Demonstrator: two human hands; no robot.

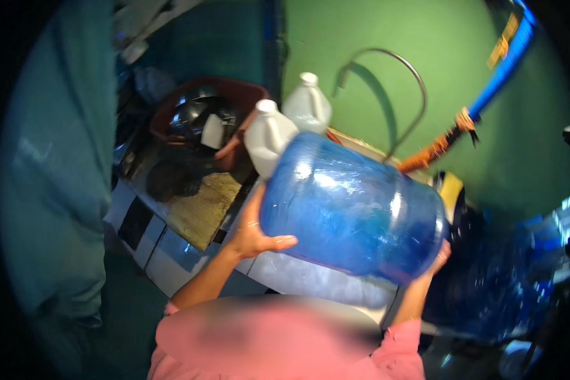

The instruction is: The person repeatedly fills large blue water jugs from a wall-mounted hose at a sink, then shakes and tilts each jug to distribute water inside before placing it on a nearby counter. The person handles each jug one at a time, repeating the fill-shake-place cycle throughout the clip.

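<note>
A large blue translucent water jug point(346, 209) lies tilted on its side in the air, held between both my hands over a tiled counter with a sink. My left hand point(259, 232) grips its left end, thumb across the near side. At the right end my right hand point(439, 261) holds on from below, mostly hidden behind the jug. Just beyond the jug's left end stand two white plastic gallon bottles, the nearer one point(267, 137) close to the jug and the other point(308, 107) by the wall.
A curved metal faucet point(422, 90) rises against the green wall. A reddish-brown basin point(159, 116) holds dark shiny items. Near it lies a worn wooden board point(204, 204). A blue pipe point(508, 66) slants at right, above more blue jugs point(494, 280). A green-blue curtain point(57, 156) hangs left.
</note>
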